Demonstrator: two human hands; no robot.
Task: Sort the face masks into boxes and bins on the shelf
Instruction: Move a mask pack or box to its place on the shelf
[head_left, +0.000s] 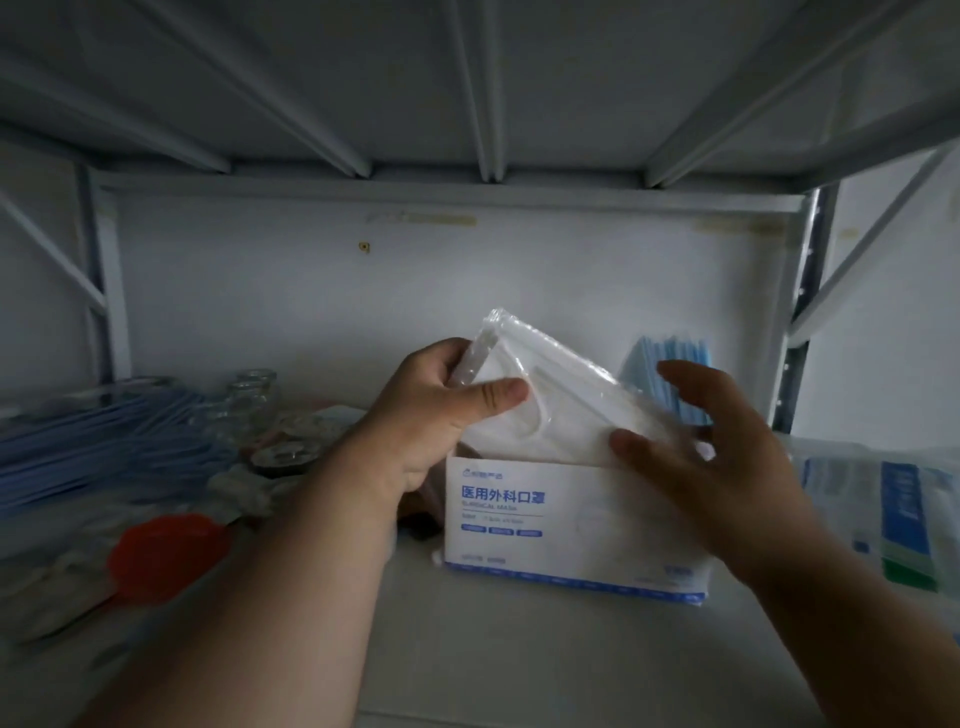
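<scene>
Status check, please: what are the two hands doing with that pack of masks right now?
Left hand grips clear-wrapped pack of white masks. Right hand open, thumb on pack's lower end. Pack tilted, lower end inside white-and-blue cardboard mask box. Nothing blocking.

left hand (441, 410) grips mask pack (550, 395) | over box (561, 525) | right hand (711, 452) touching

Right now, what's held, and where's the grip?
The left hand grips the clear-wrapped pack of white masks at its upper left end, thumb across the front. The right hand touches its lower right end, fingers spread.
</scene>
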